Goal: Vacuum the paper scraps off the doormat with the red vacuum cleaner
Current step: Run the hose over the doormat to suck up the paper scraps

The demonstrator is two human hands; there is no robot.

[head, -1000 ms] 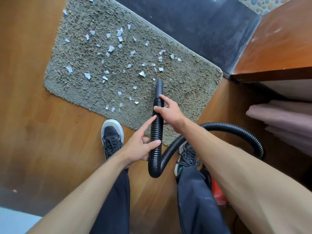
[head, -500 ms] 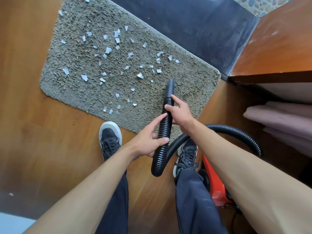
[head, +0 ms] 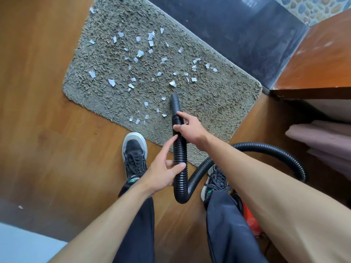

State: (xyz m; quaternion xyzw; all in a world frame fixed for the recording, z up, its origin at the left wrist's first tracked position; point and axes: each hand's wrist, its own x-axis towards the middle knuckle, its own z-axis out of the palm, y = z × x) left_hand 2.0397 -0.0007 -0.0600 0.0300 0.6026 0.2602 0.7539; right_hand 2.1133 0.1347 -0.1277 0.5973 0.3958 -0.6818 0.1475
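Observation:
A grey shaggy doormat (head: 224, 103) lies on the wooden floor, strewn with several white paper scraps (head: 140, 53). My right hand (head: 190, 129) grips the black ribbed vacuum hose (head: 180, 150) near its smooth nozzle (head: 175, 103), whose tip rests on the mat just below a scrap. My left hand (head: 163, 172) holds the hose lower down with thumb and fingers, index finger stretched along it. The hose loops back under my right arm to the red vacuum cleaner (head: 250, 219), mostly hidden behind my right leg.
My two black sneakers stand at the mat's near edge, the left one (head: 134, 153) on the floor, the right one (head: 216, 180) beside the hose. A dark tiled step (head: 237, 35) borders the mat behind. A wooden cabinet (head: 321, 63) and folded pink cloth (head: 322, 137) stand at right.
The nozzle has swung left across the mat, from its right part toward the scraps in the middle. Both hands kept their hold on the hose.

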